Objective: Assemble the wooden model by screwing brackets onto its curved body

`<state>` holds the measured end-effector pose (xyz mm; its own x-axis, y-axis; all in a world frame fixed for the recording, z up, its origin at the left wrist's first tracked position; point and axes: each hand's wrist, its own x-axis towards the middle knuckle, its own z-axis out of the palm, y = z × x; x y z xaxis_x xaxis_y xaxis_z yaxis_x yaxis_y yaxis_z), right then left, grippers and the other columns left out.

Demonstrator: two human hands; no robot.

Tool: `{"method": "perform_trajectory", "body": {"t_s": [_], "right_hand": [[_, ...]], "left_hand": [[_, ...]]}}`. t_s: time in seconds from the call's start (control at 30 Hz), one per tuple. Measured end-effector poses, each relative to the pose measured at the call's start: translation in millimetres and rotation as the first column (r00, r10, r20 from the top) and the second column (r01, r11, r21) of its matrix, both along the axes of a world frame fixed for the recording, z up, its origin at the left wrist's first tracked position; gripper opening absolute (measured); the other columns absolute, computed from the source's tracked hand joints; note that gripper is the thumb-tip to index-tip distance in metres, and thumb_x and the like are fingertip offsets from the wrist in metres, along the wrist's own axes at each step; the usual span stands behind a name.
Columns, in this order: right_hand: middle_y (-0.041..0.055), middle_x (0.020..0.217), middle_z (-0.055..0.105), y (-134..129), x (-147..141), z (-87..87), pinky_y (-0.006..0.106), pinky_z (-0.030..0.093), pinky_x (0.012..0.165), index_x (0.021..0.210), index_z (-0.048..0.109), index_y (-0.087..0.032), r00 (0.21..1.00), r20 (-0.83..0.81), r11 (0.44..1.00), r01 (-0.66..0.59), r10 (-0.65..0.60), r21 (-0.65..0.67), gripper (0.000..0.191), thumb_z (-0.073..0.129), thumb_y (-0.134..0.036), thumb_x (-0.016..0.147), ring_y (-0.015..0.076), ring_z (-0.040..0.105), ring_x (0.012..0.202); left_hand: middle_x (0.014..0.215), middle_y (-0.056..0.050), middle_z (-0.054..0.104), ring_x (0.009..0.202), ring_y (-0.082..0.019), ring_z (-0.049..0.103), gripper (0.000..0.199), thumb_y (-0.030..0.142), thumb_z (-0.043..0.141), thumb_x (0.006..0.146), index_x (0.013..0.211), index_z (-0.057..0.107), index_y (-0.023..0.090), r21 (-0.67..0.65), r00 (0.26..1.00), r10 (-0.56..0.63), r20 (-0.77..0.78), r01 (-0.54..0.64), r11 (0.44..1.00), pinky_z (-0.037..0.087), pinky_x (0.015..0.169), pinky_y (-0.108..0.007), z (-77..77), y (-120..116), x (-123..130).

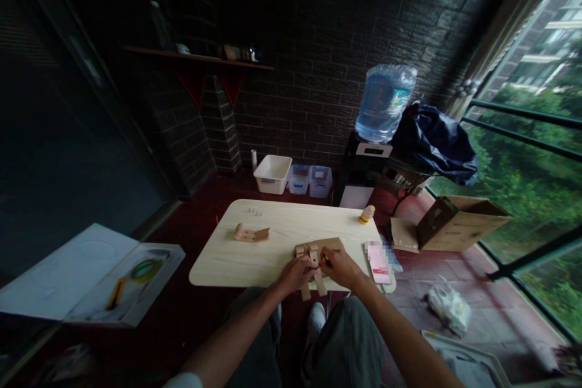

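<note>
On the table's near edge, my left hand (297, 273) is closed on an assembly of cardboard-brown or wooden strips (319, 282), its fingers pressing near the middle. My right hand (342, 267) is closed around a small yellow tool (325, 259) beside a piece with a dark hole. Only a bit of that tool shows, so I cannot tell its kind. Beneath the strips lies a flat brown board (334, 244). Farther left on the table rests another brown piece (254, 234) with a rounded end and a notched end.
Small metal bits (255, 212) lie at the back of the pale table (218, 260). A yellow-based bottle (366, 214) and a pink-screened phone (379, 264) are at its right. An open white case (159, 291) stands left. Bins (273, 176) and a water dispenser (364, 170) are behind.
</note>
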<state>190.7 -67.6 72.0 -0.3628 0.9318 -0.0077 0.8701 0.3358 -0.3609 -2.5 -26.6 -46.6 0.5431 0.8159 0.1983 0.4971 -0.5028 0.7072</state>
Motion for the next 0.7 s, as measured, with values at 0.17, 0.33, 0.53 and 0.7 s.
{"method": "perform_trajectory", "body": {"t_s": [0.17, 0.33, 0.53, 0.7], "right_hand": [[0.0085, 0.103, 0.075, -1.0, 0.2, 3.2, 0.026, 0.041, 0.078, 0.113, 0.063, -0.021, 0.998, 0.058, 0.999, 0.02, -0.018, -0.026, 0.023, 0.05, -0.029, 0.096, 0.0204, 0.068, 0.097], [0.0091, 0.104, 0.076, -2.2, -0.8, 7.7, 0.027, 0.042, 0.079, 0.112, 0.064, -0.021, 0.997, 0.08, 0.999, 0.001, 0.001, -0.033, 0.024, 0.048, -0.03, 0.097, 0.0211, 0.069, 0.098], [0.0114, 0.108, 0.076, -2.8, -6.7, 17.4, 0.028, 0.045, 0.08, 0.117, 0.064, -0.021, 0.985, 0.169, 0.997, -0.027, 0.039, -0.075, 0.027, 0.05, -0.029, 0.095, 0.0231, 0.07, 0.1], [0.0137, 0.108, 0.076, 1.4, -10.6, 23.0, 0.031, 0.047, 0.082, 0.123, 0.063, -0.02, 0.968, 0.245, 0.995, -0.03, 0.053, -0.095, 0.032, 0.046, -0.026, 0.096, 0.0243, 0.071, 0.1]], "left_hand": [[0.097, -0.003, 0.074, 0.097, -0.019, 0.066, 0.013, 0.028, 0.066, 0.091, 0.094, 0.078, 0.023, 0.003, 1.0, -0.016, -0.012, 0.016, 1.0, 0.048, 0.086, -0.027, 0.1, 1.3, 1.9], [0.098, -0.004, 0.074, 0.099, -0.019, 0.066, 0.013, 0.029, 0.065, 0.092, 0.091, 0.077, 0.022, 0.039, 0.999, -0.003, -0.036, 0.005, 0.999, 0.049, 0.088, -0.029, -4.4, 2.8, 2.6], [0.102, -0.004, 0.073, 0.102, -0.02, 0.065, 0.01, 0.027, 0.066, 0.092, 0.095, 0.074, 0.022, 0.111, 0.995, -0.013, -0.097, 0.024, 0.994, 0.048, 0.092, -0.031, -5.2, 1.9, 3.4], [0.101, -0.002, 0.073, 0.1, -0.019, 0.065, 0.009, 0.025, 0.067, 0.091, 0.095, 0.074, 0.024, 0.108, 0.99, -0.019, -0.139, 0.034, 0.994, 0.047, 0.089, -0.029, -3.3, 2.7, 3.3]]}}
